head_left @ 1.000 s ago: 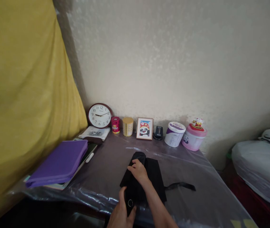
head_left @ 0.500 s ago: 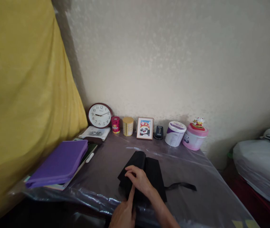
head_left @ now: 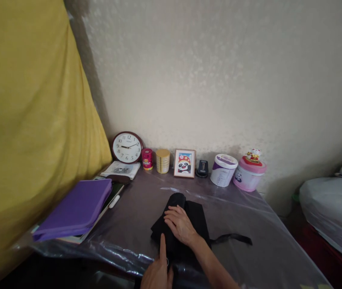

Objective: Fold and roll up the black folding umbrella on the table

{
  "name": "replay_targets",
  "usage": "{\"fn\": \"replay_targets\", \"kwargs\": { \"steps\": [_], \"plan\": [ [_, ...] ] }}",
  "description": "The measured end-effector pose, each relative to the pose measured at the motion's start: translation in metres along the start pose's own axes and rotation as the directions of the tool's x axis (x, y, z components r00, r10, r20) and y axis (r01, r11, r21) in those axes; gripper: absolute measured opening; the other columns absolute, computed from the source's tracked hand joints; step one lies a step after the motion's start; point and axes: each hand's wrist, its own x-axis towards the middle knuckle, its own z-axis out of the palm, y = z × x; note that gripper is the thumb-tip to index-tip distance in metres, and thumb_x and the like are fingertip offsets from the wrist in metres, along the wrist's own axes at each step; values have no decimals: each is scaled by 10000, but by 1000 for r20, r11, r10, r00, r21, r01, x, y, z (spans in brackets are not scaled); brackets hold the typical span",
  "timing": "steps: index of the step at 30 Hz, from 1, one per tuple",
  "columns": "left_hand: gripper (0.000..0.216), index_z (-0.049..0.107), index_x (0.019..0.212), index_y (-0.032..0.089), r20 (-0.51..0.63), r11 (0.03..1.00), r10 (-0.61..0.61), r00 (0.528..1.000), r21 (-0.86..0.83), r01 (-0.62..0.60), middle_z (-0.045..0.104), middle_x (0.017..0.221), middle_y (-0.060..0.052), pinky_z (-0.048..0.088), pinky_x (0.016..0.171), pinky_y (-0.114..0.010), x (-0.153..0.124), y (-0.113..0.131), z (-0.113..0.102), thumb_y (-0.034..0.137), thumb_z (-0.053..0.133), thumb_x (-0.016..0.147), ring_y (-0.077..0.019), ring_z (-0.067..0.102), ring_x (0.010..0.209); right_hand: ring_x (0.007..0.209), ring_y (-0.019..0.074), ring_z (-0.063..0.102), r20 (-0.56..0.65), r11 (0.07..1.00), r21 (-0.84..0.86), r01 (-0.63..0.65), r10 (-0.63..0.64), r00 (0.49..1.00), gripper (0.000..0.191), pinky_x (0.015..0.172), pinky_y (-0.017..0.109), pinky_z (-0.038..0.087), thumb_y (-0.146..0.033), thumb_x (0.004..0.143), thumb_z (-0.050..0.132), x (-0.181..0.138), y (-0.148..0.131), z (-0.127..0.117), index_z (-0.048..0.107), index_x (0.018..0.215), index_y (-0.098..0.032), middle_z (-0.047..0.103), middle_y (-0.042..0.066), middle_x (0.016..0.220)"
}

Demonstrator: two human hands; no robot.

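Note:
A black folding umbrella lies on the plastic-covered table, its loose fabric folds partly gathered to the left. From its right side a thin black strap stretches out over the table. My right hand rests across the gathered fabric, palm down, with its fingers extended and nothing gripped between them. Below it, my left hand is at the handle end, index finger pointing forward along the cloth and the thumb on the other side. The handle itself is mostly hidden by that hand, and a small pale ring shows beside it.
To the left, a purple folder lies on books, with a white pen-like stick alongside. Along the wall stand a clock, a red can, a yellow-lidded tin, a panda picture frame and two tubs.
My right hand has gone from bent, pinched-looking fingers near my left fingertip to lying flatter on the fabric, slightly right. My left index finger now shows clear of it.

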Motion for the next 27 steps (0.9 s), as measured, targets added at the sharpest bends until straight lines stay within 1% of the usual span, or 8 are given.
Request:
{"fn": "replay_targets", "kwargs": {
  "steps": [7, 13, 15, 17, 20, 22, 24, 27],
  "plan": [
    [765, -120, 1371, 72, 3, 999, -27, 1000, -44, 27, 638, 991, -122, 413, 716, -256, 2, -3, 2, 173, 385, 806, -199, 608, 869, 1134, 167, 445, -18, 989, -125, -77, 75, 997, 257, 1033, 411, 186, -224, 874, 398, 34, 40, -1, 644, 945, -254, 653, 2, 1027],
    [791, -144, 1370, 103, 2, 970, 24, 1000, -243, -23, 654, 983, -78, 396, 790, -202, 3, -9, 4, 156, 402, 800, -149, 605, 923, 1106, 174, 475, -175, 951, -108, -290, 269, 947, 231, 1002, 358, 259, -224, 833, 453, 45, 58, -6, 626, 985, -241, 615, 25, 1116],
    [792, -140, 1372, 109, 2, 968, 19, 1000, -251, -18, 640, 1039, -84, 382, 822, -202, 3, -9, 5, 168, 405, 800, -149, 586, 978, 1100, 187, 483, -247, 924, -91, -372, 341, 907, 272, 981, 347, 293, -230, 829, 441, 36, 66, -13, 596, 1049, -194, 594, 70, 1140],
    [782, -143, 1371, 108, -4, 970, 18, 1000, -241, -18, 626, 1077, -93, 372, 838, -208, 2, -10, 6, 191, 397, 811, -154, 574, 1006, 1071, 197, 506, -326, 880, -60, -472, 429, 842, 307, 951, 341, 333, -239, 831, 408, 17, 75, -24, 577, 1070, -148, 593, 106, 1122],
    [739, -160, 1367, 110, -34, 969, 50, 998, -239, -56, 613, 1106, -103, 382, 808, -214, 1, -11, 8, 244, 348, 847, -160, 577, 1001, 967, 203, 567, -406, 801, 2, -598, 547, 732, 319, 883, 339, 397, -257, 823, 374, -22, 83, -38, 588, 1031, -143, 627, 106, 1022],
    [708, -152, 1370, 118, -54, 969, 66, 996, -236, -76, 614, 1104, -101, 391, 776, -216, 0, -12, 9, 287, 316, 867, -163, 585, 982, 900, 209, 596, -420, 765, 40, -643, 597, 684, 296, 831, 333, 428, -270, 801, 394, -47, 83, -42, 613, 968, -162, 652, 90, 935],
    [692, -127, 1378, 127, -65, 971, 61, 996, -229, -74, 622, 1084, -93, 393, 753, -212, -1, -13, 10, 304, 311, 872, -163, 594, 959, 858, 217, 611, -417, 747, 72, -661, 624, 661, 263, 796, 327, 441, -283, 777, 425, -65, 79, -42, 635, 899, -180, 667, 77, 869],
    [692, -112, 1381, 136, -74, 970, 58, 996, -233, -74, 626, 1075, -85, 391, 742, -200, -2, -13, 9, 291, 324, 867, -156, 597, 950, 827, 218, 621, -402, 749, 105, -654, 634, 661, 241, 773, 317, 446, -304, 764, 441, -78, 69, -38, 645, 837, -201, 677, 62, 834]
  ]
}}
